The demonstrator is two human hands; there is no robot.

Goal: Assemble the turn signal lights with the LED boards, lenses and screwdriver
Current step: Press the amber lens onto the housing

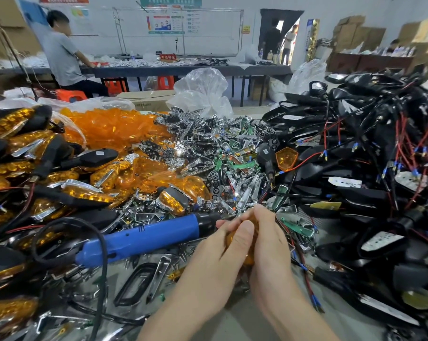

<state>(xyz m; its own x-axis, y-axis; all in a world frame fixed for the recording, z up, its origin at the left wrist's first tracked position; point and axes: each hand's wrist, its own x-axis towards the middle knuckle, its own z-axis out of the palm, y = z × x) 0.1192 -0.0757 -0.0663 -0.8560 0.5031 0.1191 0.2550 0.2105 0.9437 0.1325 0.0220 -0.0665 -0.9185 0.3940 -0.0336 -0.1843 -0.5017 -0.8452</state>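
My left hand (222, 252) and my right hand (269, 239) meet at the table's middle, both curled round one amber turn signal lens (251, 254) that is mostly hidden between them. A blue electric screwdriver (144, 238) lies just left of my hands, its black tip pointing at them and its black cord looping down. Loose amber lenses (114, 126) are heaped at the back left. Chrome reflectors and green LED boards (208, 148) are piled in the centre. Black housings with red and black wires (370, 153) are stacked on the right.
Assembled amber signals with black stems (23, 168) are heaped along the left. A clear plastic bag (203, 92) and a cardboard box stand behind the piles. A person in a grey shirt (62, 57) sits at a far bench on an orange stool.
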